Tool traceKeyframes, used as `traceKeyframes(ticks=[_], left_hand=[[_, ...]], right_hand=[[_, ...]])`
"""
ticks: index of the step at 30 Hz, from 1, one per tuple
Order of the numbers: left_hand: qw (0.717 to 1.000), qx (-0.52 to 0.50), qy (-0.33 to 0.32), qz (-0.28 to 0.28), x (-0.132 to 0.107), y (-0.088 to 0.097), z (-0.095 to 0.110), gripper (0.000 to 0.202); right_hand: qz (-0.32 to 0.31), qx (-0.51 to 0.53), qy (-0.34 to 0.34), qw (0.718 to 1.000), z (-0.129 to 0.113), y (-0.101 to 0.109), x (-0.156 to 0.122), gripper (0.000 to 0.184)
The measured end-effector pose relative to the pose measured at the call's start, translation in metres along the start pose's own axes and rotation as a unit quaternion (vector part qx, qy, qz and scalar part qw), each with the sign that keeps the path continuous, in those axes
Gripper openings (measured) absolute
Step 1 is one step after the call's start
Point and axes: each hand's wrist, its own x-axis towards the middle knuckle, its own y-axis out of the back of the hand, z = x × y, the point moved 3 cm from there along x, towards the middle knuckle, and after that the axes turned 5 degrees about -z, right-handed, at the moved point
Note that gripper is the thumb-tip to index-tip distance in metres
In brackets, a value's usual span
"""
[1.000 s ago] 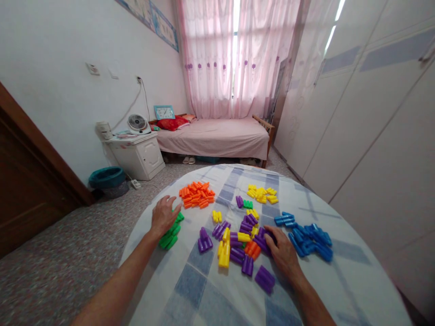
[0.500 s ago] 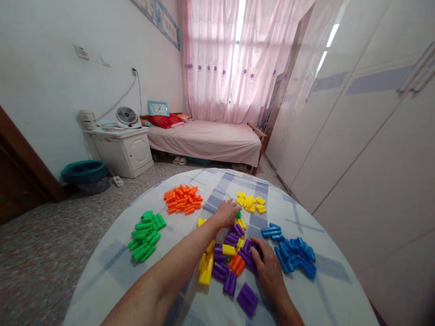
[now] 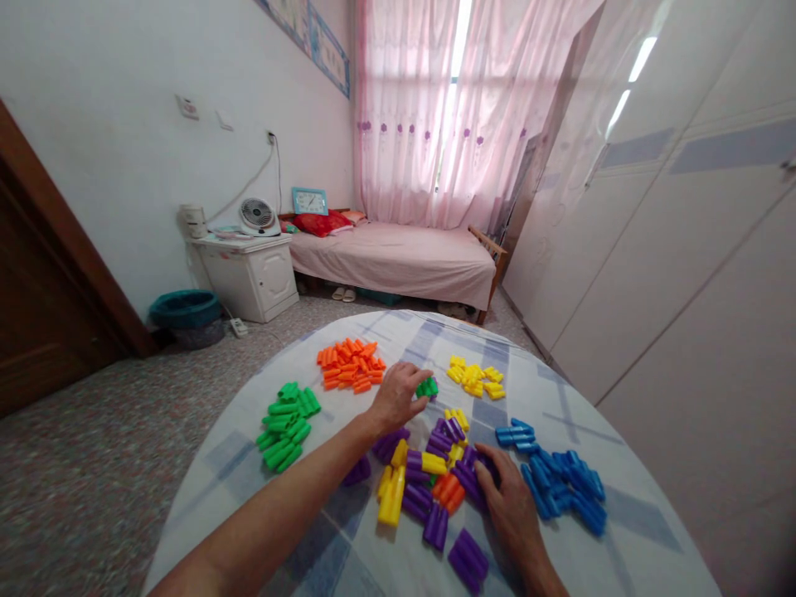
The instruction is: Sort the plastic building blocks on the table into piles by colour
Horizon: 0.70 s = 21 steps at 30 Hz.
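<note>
My left hand is beyond the middle of the mixed pile, with green ribbed plastic pieces between its thumb and fingers. My right hand curls over purple plastic pieces at the pile's right side; its fingertips are partly hidden. Between the hands lie more pieces: yellow ones, an orange one and purple ones. A separate purple piece rests closest to me. Under my left forearm, other purple pieces are partly covered.
Single-colour piles ring the round table's checked cloth: green, orange, yellow and blue. Past the table stand a bed, a white cabinet with a fan, a bin and a wardrobe.
My left hand has moved left and away from the yellow pieces, carrying the green pieces with it. My right hand stays at the purple pieces. The view has swung slightly left.
</note>
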Motion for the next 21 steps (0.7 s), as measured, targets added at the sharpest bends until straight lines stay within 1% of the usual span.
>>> traceKeyframes(ticks=[1, 3, 4, 6, 7, 9, 10, 12, 14, 17, 19, 21], left_hand=[[0.999, -0.011, 0.011, 0.035, -0.015, 0.014, -0.010, 0.040], [0.995, -0.003, 0.054, 0.081, -0.047, 0.040, -0.038, 0.039], [0.991, 0.012, 0.088, 0.096, -0.064, 0.051, -0.054, 0.038], [0.978, 0.055, 0.174, 0.103, -0.096, 0.069, -0.090, 0.038], [0.968, 0.073, 0.217, 0.100, -0.111, 0.074, -0.109, 0.038], [0.946, 0.092, 0.298, 0.092, -0.137, 0.077, -0.142, 0.041], [0.936, 0.086, 0.330, 0.089, -0.148, 0.075, -0.157, 0.042], [0.926, 0.041, 0.367, 0.072, -0.163, 0.066, -0.179, 0.043], [0.924, -0.020, 0.375, 0.071, -0.172, 0.054, -0.193, 0.045], [0.917, -0.068, 0.381, 0.100, -0.176, 0.046, -0.200, 0.049], [0.913, -0.064, 0.383, 0.126, -0.176, 0.049, -0.196, 0.048], [0.915, -0.036, 0.368, 0.164, -0.173, 0.059, -0.184, 0.046]], right_hand=[[-0.002, -0.002, 0.001, 1.000, 0.001, 0.000, 0.001, 0.039], [-0.004, -0.006, 0.001, 1.000, 0.004, -0.001, 0.002, 0.039], [-0.005, -0.007, -0.002, 1.000, 0.005, -0.002, 0.003, 0.039], [-0.007, -0.011, -0.009, 1.000, 0.005, -0.002, 0.004, 0.040], [-0.007, -0.011, -0.012, 1.000, 0.004, -0.002, 0.004, 0.041], [-0.003, -0.009, -0.015, 1.000, 0.001, -0.002, 0.004, 0.041], [-0.001, -0.006, -0.016, 1.000, -0.002, -0.001, 0.003, 0.042], [0.000, 0.004, -0.020, 1.000, -0.006, 0.001, 0.002, 0.042], [0.000, 0.016, -0.025, 1.000, -0.009, 0.002, 0.001, 0.042], [0.008, 0.035, -0.033, 0.999, -0.011, 0.003, 0.000, 0.043], [0.015, 0.042, -0.032, 0.999, -0.012, 0.004, -0.001, 0.043], [0.021, 0.037, -0.027, 0.999, -0.013, 0.005, -0.002, 0.042]])
